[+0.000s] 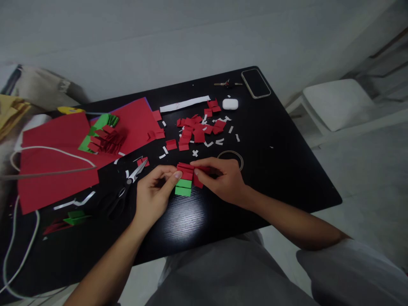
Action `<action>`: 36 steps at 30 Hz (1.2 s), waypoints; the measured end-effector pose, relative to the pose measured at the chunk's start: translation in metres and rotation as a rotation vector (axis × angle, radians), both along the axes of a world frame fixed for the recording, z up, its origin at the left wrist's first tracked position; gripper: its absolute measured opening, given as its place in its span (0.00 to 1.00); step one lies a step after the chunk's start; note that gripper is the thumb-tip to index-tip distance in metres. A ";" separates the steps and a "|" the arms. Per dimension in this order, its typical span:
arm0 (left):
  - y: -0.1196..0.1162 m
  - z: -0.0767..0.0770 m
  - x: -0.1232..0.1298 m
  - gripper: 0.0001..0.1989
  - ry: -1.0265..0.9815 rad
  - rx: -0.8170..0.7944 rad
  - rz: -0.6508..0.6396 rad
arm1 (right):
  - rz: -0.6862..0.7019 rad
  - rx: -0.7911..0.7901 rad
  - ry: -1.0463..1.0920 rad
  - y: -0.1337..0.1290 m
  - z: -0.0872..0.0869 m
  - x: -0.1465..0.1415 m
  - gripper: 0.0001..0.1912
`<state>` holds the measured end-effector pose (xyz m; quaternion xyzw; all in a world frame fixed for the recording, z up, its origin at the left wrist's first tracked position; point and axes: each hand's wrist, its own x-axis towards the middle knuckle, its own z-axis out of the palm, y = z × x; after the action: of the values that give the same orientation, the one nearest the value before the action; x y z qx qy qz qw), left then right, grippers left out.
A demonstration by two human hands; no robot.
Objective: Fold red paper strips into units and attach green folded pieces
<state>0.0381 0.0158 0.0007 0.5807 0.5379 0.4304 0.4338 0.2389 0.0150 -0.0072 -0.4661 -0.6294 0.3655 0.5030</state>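
Observation:
Between my hands, above the black table, is a folded red and green paper strip (184,182), its red pleats at the top and green panels below. My left hand (155,187) pinches its left edge between thumb and fingers. A folded red paper piece (198,180) sits against the strip's right side, and my right hand (223,177) grips it with thumb and fingertips. Beyond my hands lies a pile of small folded red paper pieces (199,135) among white paper scraps (195,153). Scissors (129,181) with black handles lie partly open left of my left hand.
Red paper sheets (57,170) cover the table's left side, with a red and green folded stack (106,138) on top. A white cable (38,221) loops there. Farther back lie a white paper strip (185,104), an earbud case (230,104), keys (227,83) and a phone (256,83).

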 end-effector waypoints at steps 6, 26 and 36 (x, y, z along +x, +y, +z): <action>0.000 -0.003 -0.002 0.07 0.015 0.005 0.007 | 0.017 0.005 0.008 0.000 0.001 0.001 0.09; -0.001 0.000 -0.002 0.06 0.012 0.001 0.010 | 0.060 0.062 0.017 0.001 0.002 0.001 0.11; -0.001 0.001 0.000 0.07 0.007 -0.010 0.016 | 0.049 0.065 -0.016 0.000 0.003 0.002 0.11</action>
<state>0.0383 0.0151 0.0016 0.5756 0.5463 0.4292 0.4314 0.2408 0.0148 -0.0039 -0.4370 -0.6561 0.3532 0.5038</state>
